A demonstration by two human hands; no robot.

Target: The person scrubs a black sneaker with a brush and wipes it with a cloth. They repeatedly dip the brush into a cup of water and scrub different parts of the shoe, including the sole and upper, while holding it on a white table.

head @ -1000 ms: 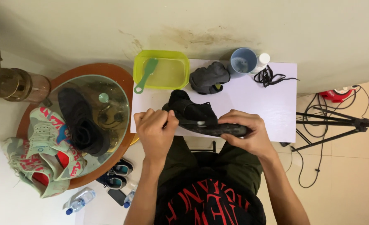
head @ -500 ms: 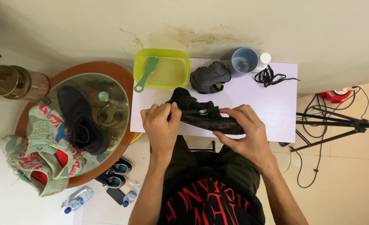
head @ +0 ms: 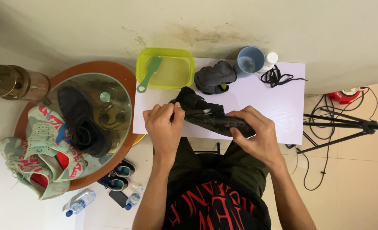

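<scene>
Shoe [head: 210, 116], black, lies tilted across the near edge of the white table [head: 278, 106], heel toward the left, sole turned toward the person. Left hand [head: 163, 130] is closed around the heel end, fingers curled over the collar. Right hand [head: 257, 136] grips the toe end, thumb on the sole, fingers wrapped over the top.

Behind the shoe, a grey cloth [head: 214, 77] lies crumpled on the table. Left of the cloth sits a yellow-green tub [head: 184, 64] with a green brush [head: 149, 73] resting across its rim. A blue cup [head: 249, 59] stands right of the cloth, a white bottle [head: 270, 61] just beside it, and loose black laces [head: 276, 77] nearby. A second black shoe [head: 84, 123] lies on the round glass-topped side table [head: 120, 70] at left.
</scene>
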